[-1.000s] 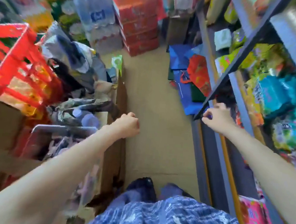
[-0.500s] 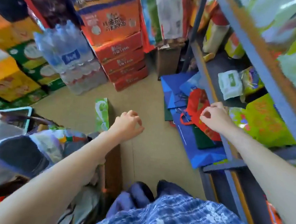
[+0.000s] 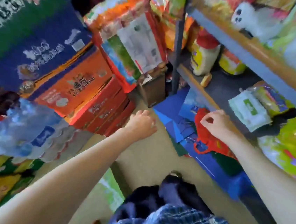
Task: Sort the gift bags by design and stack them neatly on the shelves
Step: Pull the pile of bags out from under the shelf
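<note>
- I take the red gift bag [image 3: 207,136] as my landmark; it lies on the floor [image 3: 149,159] at the foot of the shelves [image 3: 219,90], on top of a spread of blue gift bags [image 3: 175,122].
- My right hand [image 3: 215,123] hangs directly over the red bag's upper edge. The thumb and forefinger are curled together as in a pinch, but I cannot tell from this blurred view whether the fingers actually have the bag's fabric or are just above it.
- My left hand [image 3: 142,123] is off to the left of the red bag, over bare floor, its fingers curled in loosely and holding nothing.
- A red loop handle shows at the near end of the red bag, lying on the blue ones.
- A dark green flat piece [image 3: 180,148] pokes out from under the blue bags, just left of the red bag.
- On the shelf board right of the red bag sits a white packet with a green label [image 3: 248,109].
- Well left of the red bag stand stacked orange cartons [image 3: 89,102], with a pack of water bottles [image 3: 26,132] nearer me.
</note>
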`<state>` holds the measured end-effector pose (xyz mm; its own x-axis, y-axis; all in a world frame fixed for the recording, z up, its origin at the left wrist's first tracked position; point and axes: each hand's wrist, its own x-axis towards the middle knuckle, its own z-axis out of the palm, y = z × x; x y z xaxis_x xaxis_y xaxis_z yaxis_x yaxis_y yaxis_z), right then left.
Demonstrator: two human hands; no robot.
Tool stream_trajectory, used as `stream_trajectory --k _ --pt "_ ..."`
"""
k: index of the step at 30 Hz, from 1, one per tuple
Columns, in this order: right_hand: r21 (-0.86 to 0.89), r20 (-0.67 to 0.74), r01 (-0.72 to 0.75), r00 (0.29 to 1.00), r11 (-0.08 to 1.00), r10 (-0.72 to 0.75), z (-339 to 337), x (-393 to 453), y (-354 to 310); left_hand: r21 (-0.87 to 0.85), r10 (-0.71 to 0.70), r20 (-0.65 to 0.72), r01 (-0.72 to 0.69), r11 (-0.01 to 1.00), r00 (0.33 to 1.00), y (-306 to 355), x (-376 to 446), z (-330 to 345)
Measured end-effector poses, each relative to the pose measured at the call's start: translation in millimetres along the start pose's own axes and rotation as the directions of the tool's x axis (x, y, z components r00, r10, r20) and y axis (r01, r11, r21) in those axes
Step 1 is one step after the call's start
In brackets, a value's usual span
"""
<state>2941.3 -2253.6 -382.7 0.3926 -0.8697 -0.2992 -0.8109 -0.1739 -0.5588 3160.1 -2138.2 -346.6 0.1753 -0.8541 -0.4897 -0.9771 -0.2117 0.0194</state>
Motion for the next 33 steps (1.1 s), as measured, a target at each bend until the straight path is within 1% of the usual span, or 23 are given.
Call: stream_trajectory --k 1,4,5,7,10,13,16,18,19,21,23,24,25,27,28,29,30,32,33 --pt "0.027 -0.042 -0.034 0.999 0.999 0.035 2.9 14.2 2.1 0.035 0.047 0.008 -0.048 0.998 0.999 -5.8 21.3 -8.7" --pt "0.108 -0.139 -0.137 0.979 0.985 0.151 9.9 58.7 7.2 0.012 0.119 -0.023 -0.119 0.993 0.993 -22.9 87.7 -30.0" --pt "0.136 -0.146 -0.176 0.97 0.975 0.196 14.0 72.0 9.8 -0.004 0.14 -0.029 -0.14 0.99 0.99 -27.2 107.3 -34.4" --pt "0.188 -0.146 -0.236 0.953 0.953 0.264 23.5 88.8 12.3 -0.012 0.183 0.015 -0.183 0.983 0.983 -33.9 138.8 -38.8" --pt "0.214 -0.133 -0.294 0.936 0.932 0.326 42.2 97.8 10.5 0.056 0.266 0.084 -0.271 0.961 0.96 -43.3 168.9 -37.5" --pt "0.252 -0.127 -0.403 0.888 0.88 0.443 66.8 98.6 14.1 0.055 0.374 0.08 -0.379 0.924 0.924 -52.0 199.1 -28.7" --pt "0.336 -0.225 -0.461 0.808 0.821 0.545 103.0 91.7 24.5 0.015 0.464 0.06 -0.466 0.885 0.884 -55.3 230.3 -5.9" --pt "0.369 -0.24 -0.519 0.748 0.771 0.618 133.6 85.0 31.5 0.026 0.51 0.072 -0.513 0.858 0.857 -58.1 245.7 20.8" --pt "0.387 -0.229 -0.536 0.732 0.751 0.641 148.9 81.3 35.5 0.025 0.529 0.088 -0.533 0.846 0.844 -59.9 251.1 37.6" --pt "0.385 -0.219 -0.542 0.733 0.747 0.644 179.1 79.0 52.6 0.041 0.587 0.118 -0.595 0.803 0.801 -62.2 266.7 76.8" --pt "0.389 -0.235 -0.545 0.721 0.743 0.652 211.6 89.3 78.1 0.11 0.639 0.137 -0.653 0.749 0.757 -63.8 290.2 122.3" --pt "0.4 -0.237 -0.553 0.708 0.731 0.665 230.8 97.7 91.6 0.136 0.643 0.142 -0.659 0.74 0.752 -65.5 303.8 149.0" --pt "0.425 -0.231 -0.569 0.684 0.704 0.692 250.7 108.6 107.0 0.142 0.631 0.128 -0.644 0.752 0.765 -64.8 318.2 176.0" --pt "0.48 -0.194 -0.601 0.637 0.639 0.746 294.6 130.5 136.3 0.14 0.557 0.089 -0.564 0.814 0.825 -62.1 346.2 235.0" --pt "0.482 -0.175 -0.61 0.636 0.629 0.751 319.8 140.8 151.8 0.112 0.516 0.06 -0.52 0.847 0.854 -60.3 355.2 263.7" --pt "0.456 -0.149 -0.626 0.647 0.633 0.748 344.4 149.1 165.9 0.065 0.501 0.032 -0.502 0.862 0.865 -57.5 360.5 291.4" --pt "0.407 -0.136 -0.634 0.669 0.657 0.73 368.6 156.0 181.8 0.026 0.514 0.01 -0.514 0.858 0.858 -54.5 364.8 317.2" --pt "0.305 -0.134 -0.638 0.706 0.707 0.695 405.3 163.8 213.9 0.009 0.596 -0.02 -0.596 0.803 0.803 -48.8 375.4 357.8" --pt "0.26 -0.176 -0.628 0.716 0.734 0.675 417.7 167.2 231.6 0.037 0.636 -0.05 -0.635 0.771 0.77 -45.9 384.8 371.6"
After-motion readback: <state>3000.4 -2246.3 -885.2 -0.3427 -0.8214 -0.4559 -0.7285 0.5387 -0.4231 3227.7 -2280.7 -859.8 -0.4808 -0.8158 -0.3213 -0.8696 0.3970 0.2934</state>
